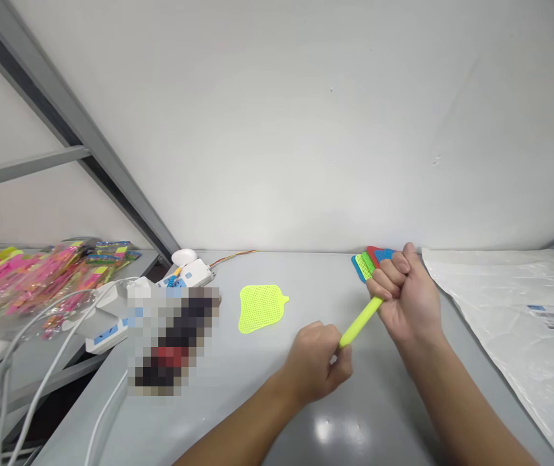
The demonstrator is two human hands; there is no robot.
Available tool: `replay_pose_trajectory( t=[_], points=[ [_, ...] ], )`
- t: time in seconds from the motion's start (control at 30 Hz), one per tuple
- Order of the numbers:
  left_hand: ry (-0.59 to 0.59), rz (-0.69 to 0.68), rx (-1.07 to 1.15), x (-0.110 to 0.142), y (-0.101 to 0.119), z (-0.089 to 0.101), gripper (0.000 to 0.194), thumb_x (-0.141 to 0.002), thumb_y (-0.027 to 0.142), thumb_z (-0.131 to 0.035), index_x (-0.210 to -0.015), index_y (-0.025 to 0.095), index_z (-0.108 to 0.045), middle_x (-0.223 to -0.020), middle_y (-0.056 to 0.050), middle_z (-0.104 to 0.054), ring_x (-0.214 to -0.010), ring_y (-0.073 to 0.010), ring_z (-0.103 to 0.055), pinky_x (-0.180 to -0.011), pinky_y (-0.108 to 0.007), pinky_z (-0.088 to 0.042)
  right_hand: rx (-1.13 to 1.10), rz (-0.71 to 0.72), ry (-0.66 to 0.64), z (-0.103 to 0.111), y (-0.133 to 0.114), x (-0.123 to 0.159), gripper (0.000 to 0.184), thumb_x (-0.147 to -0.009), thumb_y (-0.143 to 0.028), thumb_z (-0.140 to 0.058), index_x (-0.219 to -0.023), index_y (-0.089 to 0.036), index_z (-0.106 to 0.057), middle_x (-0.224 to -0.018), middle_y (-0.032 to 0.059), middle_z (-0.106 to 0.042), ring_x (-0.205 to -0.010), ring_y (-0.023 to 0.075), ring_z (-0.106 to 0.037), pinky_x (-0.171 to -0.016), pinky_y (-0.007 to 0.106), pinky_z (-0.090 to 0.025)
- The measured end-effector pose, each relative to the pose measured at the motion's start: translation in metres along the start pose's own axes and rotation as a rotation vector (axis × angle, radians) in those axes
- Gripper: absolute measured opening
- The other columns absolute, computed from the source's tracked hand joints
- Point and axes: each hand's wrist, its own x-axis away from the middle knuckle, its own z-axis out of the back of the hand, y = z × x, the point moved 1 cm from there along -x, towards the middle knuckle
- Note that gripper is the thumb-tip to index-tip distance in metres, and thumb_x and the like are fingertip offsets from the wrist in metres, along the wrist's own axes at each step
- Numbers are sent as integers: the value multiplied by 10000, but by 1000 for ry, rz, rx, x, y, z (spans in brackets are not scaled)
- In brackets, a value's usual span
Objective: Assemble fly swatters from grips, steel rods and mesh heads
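Between my hands runs a yellow-green fly swatter handle [362, 321], slanting up to the right above the table. My left hand [320, 359] is closed around its lower end. The fingers of my right hand [406, 294] wrap round its upper part, and the end inside that fist is hidden. A detached yellow-green fly swatter head [261, 307], full of small holes and with a short stub, lies flat to the left of my hands. Behind my right hand, several fly swatter heads [365, 264] in blue, green, yellow-green and red overlap, partly covered by my fingers.
A white plastic mailing bag [500, 323] covers the table's right side. At left are power strips [194, 275], white cables [46, 382] and a blurred-out dark object [177, 343]. Colourful packets [63, 278] lie on the neighbouring surface beyond the grey metal frame [77, 126]. A wall closes the back.
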Motion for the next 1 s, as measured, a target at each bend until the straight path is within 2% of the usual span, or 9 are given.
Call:
replay_pose_trajectory(
  t=[0.13,0.27,0.37,0.47,0.53,0.6,0.67,0.77,1.0],
  points=[
    [-52,41,39,2,0,0,252,-808,198,-432,-676,223,-219,-560,57,-277,-501,-115,-254,-529,-271,-220,-14,-38,-12,3,5,-2,424,-930,-407,-513,-600,-203,-343,-507,-103,-123,-443,79,-32,-338,190,-177],
    [-174,284,246,3,2,-2,230,-926,299,-361,-723,224,-283,-578,59,-301,-508,-118,-263,-521,-277,-200,27,-6,7,4,9,-2,438,-917,-429,-529,-593,-205,-337,-493,-104,-137,-426,73,-57,-342,200,-179],
    [-133,549,578,2,1,-10,391,-976,489,-255,-702,216,-310,-567,62,-283,-496,-106,-225,-505,-268,-196,73,67,-1,1,13,2,453,-911,-450,-530,-582,-205,-337,-476,-103,-162,-406,67,-91,-351,211,-184],
    [-84,796,1058,-4,-4,-18,550,-912,678,-178,-641,212,-289,-547,65,-268,-476,-89,-206,-491,-245,-194,110,148,-21,-4,23,9,477,-920,-468,-502,-559,-203,-337,-457,-99,-193,-388,61,-131,-363,221,-190],
    [-39,938,1350,-7,-10,-20,589,-878,730,-161,-652,208,-313,-554,53,-340,-463,-90,-298,-510,-240,-258,119,207,-50,-6,33,16,482,-930,-451,-483,-541,-201,-347,-441,-96,-207,-376,60,-153,-371,227,-198],
    [4,1035,1537,-9,-16,-19,592,-888,716,-155,-688,199,-362,-610,16,-457,-501,-119,-443,-569,-268,-343,125,261,-100,-8,44,22,479,-934,-414,-475,-523,-198,-358,-426,-94,-215,-368,58,-165,-378,231,-203],
    [11,1074,1637,-8,-21,-18,590,-915,671,-141,-726,184,-415,-682,-31,-548,-561,-157,-548,-621,-297,-386,135,291,-155,-8,54,27,478,-935,-390,-469,-510,-196,-367,-417,-93,-217,-365,57,-171,-384,232,-203],
    [13,1077,1679,-6,-25,-18,612,-943,614,-109,-778,155,-478,-727,-78,-606,-597,-188,-611,-658,-318,-411,146,304,-189,-5,63,30,462,-927,-345,-473,-502,-195,-374,-413,-91,-222,-365,58,-179,-389,232,-202],
    [3,997,1661,-3,-27,-24,612,-973,514,-66,-819,132,-517,-628,-69,-596,-495,-180,-584,-604,-307,-409,140,303,-182,-4,66,30,427,-905,-285,-488,-503,-193,-378,-420,-88,-236,-372,59,-192,-398,232,-221]
  ],
)
